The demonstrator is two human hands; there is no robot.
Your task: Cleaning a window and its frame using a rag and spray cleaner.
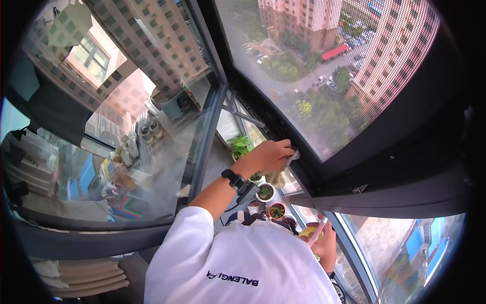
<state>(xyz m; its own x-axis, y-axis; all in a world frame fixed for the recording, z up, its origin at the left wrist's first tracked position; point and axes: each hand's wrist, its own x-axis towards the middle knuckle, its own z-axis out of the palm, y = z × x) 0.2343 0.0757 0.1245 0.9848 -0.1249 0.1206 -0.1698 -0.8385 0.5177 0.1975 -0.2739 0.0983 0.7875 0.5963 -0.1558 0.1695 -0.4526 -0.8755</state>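
Note:
My left hand (267, 155) pinches a crumpled whitish cloth (294, 155) against the lower inner edge of a black window frame (279, 138). A beige, soft-looking bundle (276, 178) shows just under that hand; whether it is part of the cloth I cannot tell. Lower on the right, beside the window, my right hand (325, 245) is closed around a slim pink stick-like thing (318, 232) with a pale end. A yellow round object (312, 233) appears by its fingers, partly covered; whether it is held is unclear.
At left an opened glass sash (152, 171) carries reflections. A metal stay arm (248, 116) crosses the gap beside the screened pane (296, 76). Below stand a leafy green plant (241, 146), a white plant pot (265, 192) and a red-rimmed pot (276, 211). High-rise buildings rise outside.

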